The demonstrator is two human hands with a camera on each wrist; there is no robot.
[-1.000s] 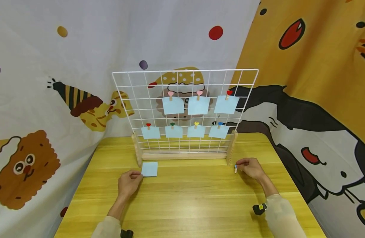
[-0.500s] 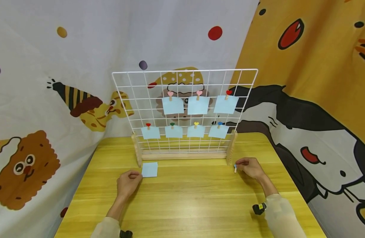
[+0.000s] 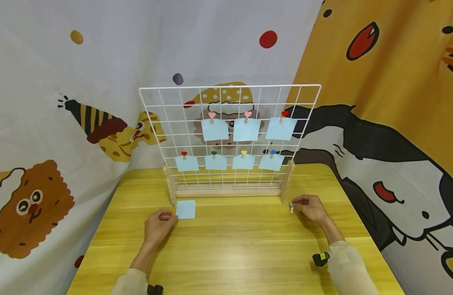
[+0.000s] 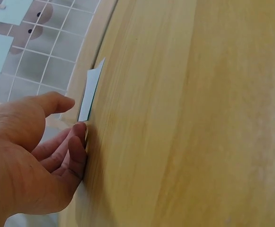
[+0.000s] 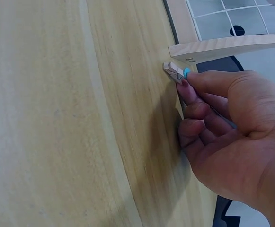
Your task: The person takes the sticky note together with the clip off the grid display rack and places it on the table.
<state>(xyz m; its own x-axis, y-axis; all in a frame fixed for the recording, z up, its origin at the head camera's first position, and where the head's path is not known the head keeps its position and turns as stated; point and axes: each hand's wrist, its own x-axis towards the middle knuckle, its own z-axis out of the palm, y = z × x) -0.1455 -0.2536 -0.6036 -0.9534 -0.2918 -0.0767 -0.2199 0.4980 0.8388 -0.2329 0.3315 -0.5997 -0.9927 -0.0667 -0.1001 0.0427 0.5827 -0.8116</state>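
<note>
on tbl (image 3: 226, 241), 1 sq. note (image 3: 185, 209), lt blue

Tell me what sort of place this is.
Likely an indoor tabletop workspace: a wooden table stands before a cartoon-print cloth, and on it is a white wire rack with pale blue notes clipped to it. The room beyond is hidden.

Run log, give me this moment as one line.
left hand: touching corner of loose blue note | right hand: pinching blue-topped clothespin | rack: seven clipped notes
</note>
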